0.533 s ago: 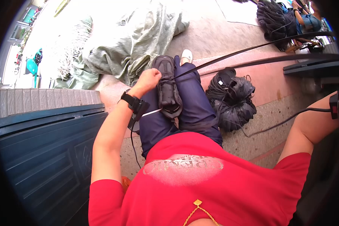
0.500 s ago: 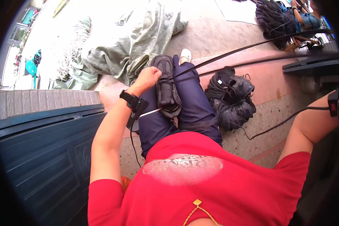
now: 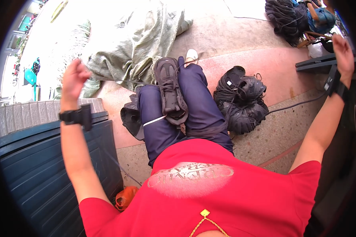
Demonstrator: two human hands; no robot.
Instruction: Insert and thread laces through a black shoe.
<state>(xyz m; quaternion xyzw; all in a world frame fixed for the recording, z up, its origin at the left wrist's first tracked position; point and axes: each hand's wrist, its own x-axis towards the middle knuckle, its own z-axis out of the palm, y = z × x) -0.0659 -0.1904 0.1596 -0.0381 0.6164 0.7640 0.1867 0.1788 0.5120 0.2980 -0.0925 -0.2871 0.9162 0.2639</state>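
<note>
A black lace-up shoe (image 3: 171, 91) lies lengthwise across my thighs, its lacing facing up. From its left side a blurred shoelace (image 3: 136, 83) stretches toward my left hand (image 3: 76, 77), which is raised out to the left with its fingers curled together, apparently on the lace. A short dark lace end shows near the shoe's far right side. Far out at the right, my right hand (image 3: 343, 57) is lifted beside a dark ledge. Its fingers are blurred, and I cannot make out anything in them.
A pile of black shoes (image 3: 241, 100) sits on the floor by my right leg, and another dark piece (image 3: 131, 118) by my left. Ahead lies a grey-green sack (image 3: 126, 51). A blue panelled cabinet (image 3: 59, 166) stands at left, an orange bag (image 3: 125, 197) beside it. Another person (image 3: 322, 19) is at far right.
My left hand has left the shoe and swung out to the left. My right hand has come into view. The dark laces that stretched rightward from the shoe no longer show there.
</note>
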